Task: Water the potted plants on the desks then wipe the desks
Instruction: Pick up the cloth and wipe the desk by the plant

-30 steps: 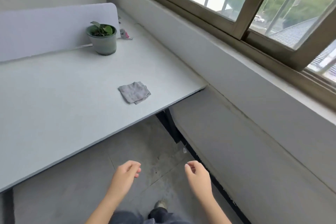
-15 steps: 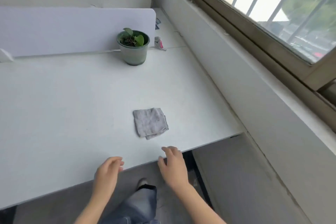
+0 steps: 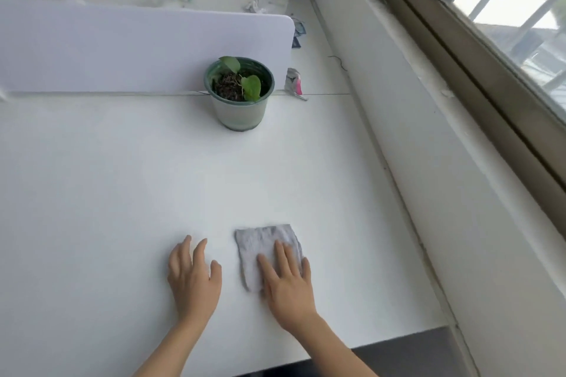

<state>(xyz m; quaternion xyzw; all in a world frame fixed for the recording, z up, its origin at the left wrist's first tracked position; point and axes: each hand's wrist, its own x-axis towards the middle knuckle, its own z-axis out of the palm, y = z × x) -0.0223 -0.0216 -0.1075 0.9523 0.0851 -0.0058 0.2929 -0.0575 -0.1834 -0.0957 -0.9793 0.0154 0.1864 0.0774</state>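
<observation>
on a white desk (image 3: 122, 193) under a window (image 3: 505, 0), potted plant (image 3: 240, 95) far ahead of both hands, the folded grey cloth (image 3: 263, 242) lies lengthwise away from the person beneath the right hand (image 3: 289, 285), fingers straight and flat on it, left hand (image 3: 193, 278) spread on bare desk alongside.
</observation>
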